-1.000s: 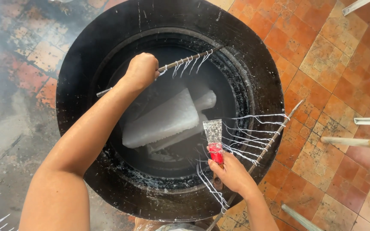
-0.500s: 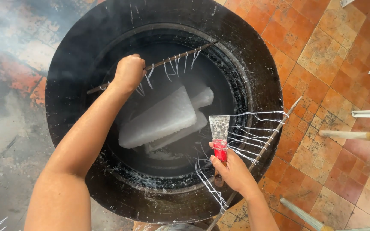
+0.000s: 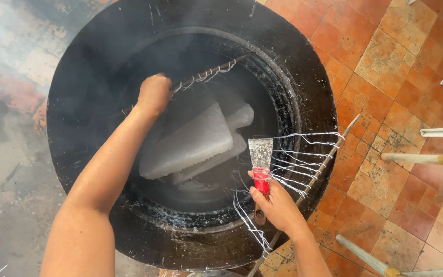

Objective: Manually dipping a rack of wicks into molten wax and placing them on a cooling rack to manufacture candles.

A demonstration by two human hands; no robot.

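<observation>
Two wax slabs (image 3: 188, 146) between hands

We see an orange tiled floor (image 3: 385, 61), pale rods (image 3: 426, 159) lying at its right edge, and wet grey concrete (image 3: 6, 169) opposite.

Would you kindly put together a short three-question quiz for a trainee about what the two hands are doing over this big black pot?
1. True or false: the left hand grips a thin rod strung with white strings above the black pot.
2. What does the right hand hold? A) a red-handled scraper B) a ladle C) a brush
3. What lies inside the pot?

Key:
1. True
2. A
3. Pale white slabs, stacked on one another.
</observation>
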